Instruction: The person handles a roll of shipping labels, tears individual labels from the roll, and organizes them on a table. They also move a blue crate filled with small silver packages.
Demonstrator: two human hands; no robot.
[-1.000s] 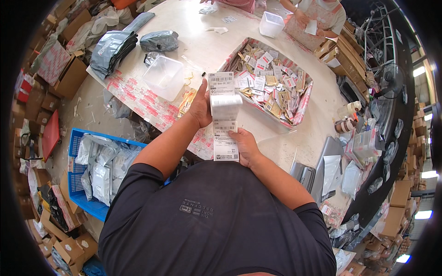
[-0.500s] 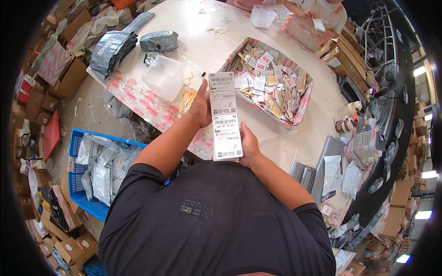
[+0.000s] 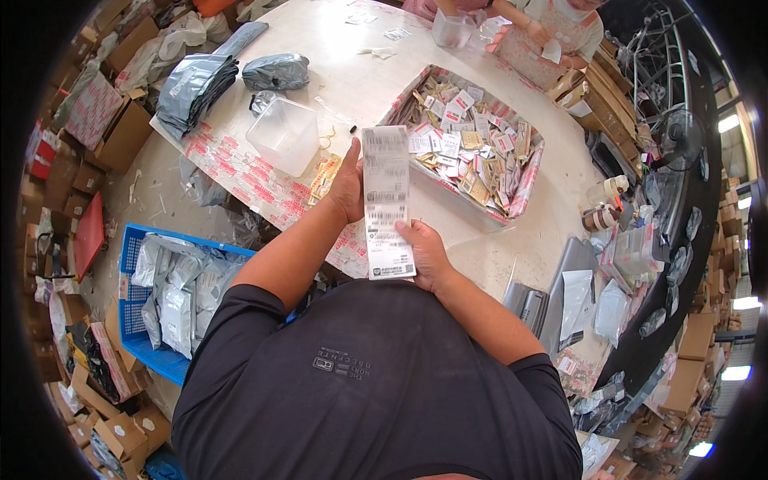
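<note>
A stack of white shipping labels (image 3: pixel 386 180), two labels long, is held upright in front of my chest. My left hand (image 3: pixel 349 190) closes round its left edge, with the fingers hidden behind. On the lower label rests the thumb of my right hand (image 3: pixel 426 250), whose other fingers are curled at the right edge. The upper label is smeared by motion. Just beyond my right hand stands a lined box (image 3: pixel 448 196) full of small cards and packets (image 3: pixel 468 144). A clear plastic tub (image 3: pixel 282 140) sits past my left hand, beside some yellowish packets (image 3: pixel 324 178).
Grey mailing bags (image 3: pixel 196 92) and a grey wrapped parcel (image 3: pixel 276 72) lie at the table's far left. A blue crate (image 3: pixel 132 308) of parcels stands at lower left. Two people work at the far side, near another clear tub (image 3: pixel 452 32). Bottles (image 3: pixel 604 204) stand at right.
My right thumb has moved from the stack's edge onto the lower label, and the labels have shifted slightly. Across the table, a person's hand has reached to the far tub.
</note>
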